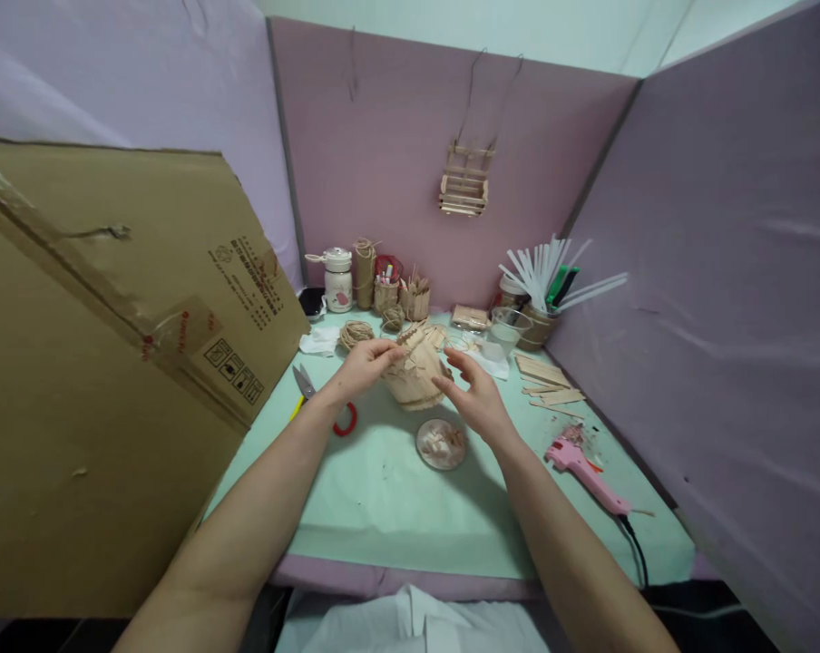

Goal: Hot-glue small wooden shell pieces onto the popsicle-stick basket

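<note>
A small round basket of wooden sticks (418, 374) stands in the middle of the green-topped table (389, 499). My left hand (364, 365) has its fingers closed on the basket's upper left rim. My right hand (476, 392) is at the basket's right side, fingers stretched out and apart, fingertips touching or just short of the wood. A small round dish (441, 444) with pale bits lies just in front of the basket.
A large cardboard box (111, 363) fills the left. Scissors (306, 384) and a red ring (346, 421) lie by my left wrist. A pink glue gun (583, 472) rests at the right, flat wooden sticks (546, 381) behind it. Jars, twine and a cup of white sticks (539, 290) line the back.
</note>
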`<state>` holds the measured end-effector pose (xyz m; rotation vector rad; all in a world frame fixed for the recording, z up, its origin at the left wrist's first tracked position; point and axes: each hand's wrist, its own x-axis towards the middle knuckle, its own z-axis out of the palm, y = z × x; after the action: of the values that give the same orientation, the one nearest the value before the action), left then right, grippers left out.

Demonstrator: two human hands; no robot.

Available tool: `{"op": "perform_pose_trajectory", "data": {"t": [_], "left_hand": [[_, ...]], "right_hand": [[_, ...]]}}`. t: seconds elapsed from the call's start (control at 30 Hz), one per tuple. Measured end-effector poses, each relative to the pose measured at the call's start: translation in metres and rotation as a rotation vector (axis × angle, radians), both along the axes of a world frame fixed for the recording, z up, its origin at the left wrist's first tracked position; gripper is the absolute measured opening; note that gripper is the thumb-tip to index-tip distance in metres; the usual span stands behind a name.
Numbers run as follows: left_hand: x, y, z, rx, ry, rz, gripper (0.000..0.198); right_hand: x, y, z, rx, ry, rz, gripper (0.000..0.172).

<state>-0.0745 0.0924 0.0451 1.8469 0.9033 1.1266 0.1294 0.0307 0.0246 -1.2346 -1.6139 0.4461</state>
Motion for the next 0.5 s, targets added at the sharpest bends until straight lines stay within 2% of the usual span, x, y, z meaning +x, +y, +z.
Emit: {"op": "perform_pose_trajectory", "data": {"t": [0.13,0.3,0.5], "left_hand": [[0.004,-0.004,-0.004,0.024,0.032,-0.032,0.034],[0.007,-0.010,-0.005,0.045,0.088,-0.028,0.035],[0.008,-0.016,-0.003,0.019,0.171,-0.093,0.033]], "right_hand": [[-0.005,0.006,-0.008,-0.111,0.146,0.098,0.058],[-0.018,0.002,-0.008,-0.135,0.265,0.053,0.055],[-0.026,-0.002,-0.011,-0.094,0.314,0.038,0.054]]}}
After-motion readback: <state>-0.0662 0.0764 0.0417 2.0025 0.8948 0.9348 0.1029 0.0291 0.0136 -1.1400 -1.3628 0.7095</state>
